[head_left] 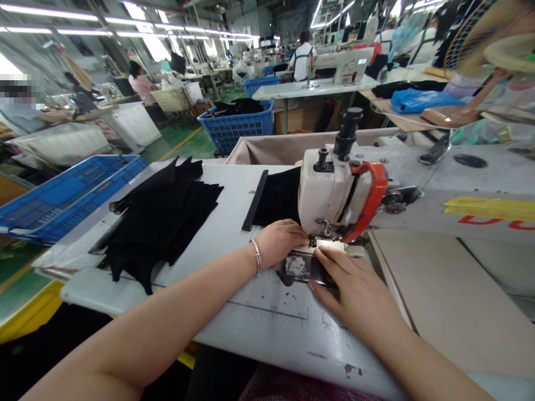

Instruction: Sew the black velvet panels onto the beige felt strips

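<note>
My left hand (281, 240), with a bracelet at the wrist, reaches beside the presser foot of a sewing machine (320, 192). Its fingers are bent and pressed together; what the tips hold, if anything, is hidden. Behind it a black fabric piece (279, 192) lies flat, its right side out of sight behind the machine head. A dark strip (254, 201) runs along the fabric's left edge. My right hand (355, 284) lies with fingers stretched out at the machine's bed, its fingertips touching a small pale, brightly lit piece (332, 245) near the needle area.
A pile of black fabric pieces (163, 223) lies on the left of the white table (234, 189). Blue crates stand beyond, one at the left (75, 192) and one behind (240, 125). A fan (480, 44) is at upper right. Other people sit at machines farther back.
</note>
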`<state>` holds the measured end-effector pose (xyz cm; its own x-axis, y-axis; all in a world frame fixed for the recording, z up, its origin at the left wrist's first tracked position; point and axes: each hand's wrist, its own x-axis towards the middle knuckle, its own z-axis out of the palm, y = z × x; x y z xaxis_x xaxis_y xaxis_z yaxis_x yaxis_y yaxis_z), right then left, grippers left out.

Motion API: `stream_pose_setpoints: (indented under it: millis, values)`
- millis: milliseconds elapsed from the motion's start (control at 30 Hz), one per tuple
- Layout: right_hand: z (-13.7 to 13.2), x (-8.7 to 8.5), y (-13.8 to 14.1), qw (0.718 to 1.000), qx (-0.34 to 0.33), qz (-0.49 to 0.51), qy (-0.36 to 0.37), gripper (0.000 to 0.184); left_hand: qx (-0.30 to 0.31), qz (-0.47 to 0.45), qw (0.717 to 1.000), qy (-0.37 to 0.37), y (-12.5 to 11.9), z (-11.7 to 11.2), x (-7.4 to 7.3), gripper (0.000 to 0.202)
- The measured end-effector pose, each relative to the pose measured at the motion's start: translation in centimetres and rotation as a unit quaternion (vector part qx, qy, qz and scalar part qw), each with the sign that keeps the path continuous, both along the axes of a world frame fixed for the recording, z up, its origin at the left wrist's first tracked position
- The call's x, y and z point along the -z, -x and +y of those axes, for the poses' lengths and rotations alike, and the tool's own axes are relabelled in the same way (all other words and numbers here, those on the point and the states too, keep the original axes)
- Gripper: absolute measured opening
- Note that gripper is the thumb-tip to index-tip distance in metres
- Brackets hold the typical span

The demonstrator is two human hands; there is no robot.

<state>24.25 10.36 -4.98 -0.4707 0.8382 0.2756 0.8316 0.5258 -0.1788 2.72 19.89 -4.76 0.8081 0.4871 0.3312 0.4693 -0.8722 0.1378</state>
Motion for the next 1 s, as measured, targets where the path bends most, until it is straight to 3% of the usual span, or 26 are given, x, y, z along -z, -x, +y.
stream_pose_setpoints:
  millis: [500, 733, 867, 1000]
  values:
    - [0.1, -0.1, 0.6, 0.999, 0.029, 0.012, 0.023, 0.06, -0.046, -0.011, 0.999, -0.008, -0.3, 0.1, -0.1, 0.026]
    - [-0.8, -1.6, 1.0, 0.998, 0.03, 0.036, 0.032, 0.051, -0.033, -0.029, 0.999, -0.019, -0.2, -0.3, 0.2, 0.026]
    - [-1.9, -2.4, -2.8, 0.998, 0.063, 0.031, -0.002, 0.035, -0.079, -0.056, 0.995, 0.015, 0.1, -0.5, 0.3, 0.026]
    - [-3.8, -2.0, -10.0, 0.976, 0.199, -0.009, -0.085, 0.062, -0.13, -0.054, 0.99, 0.017, 0.3, -0.5, -0.1, 0.017]
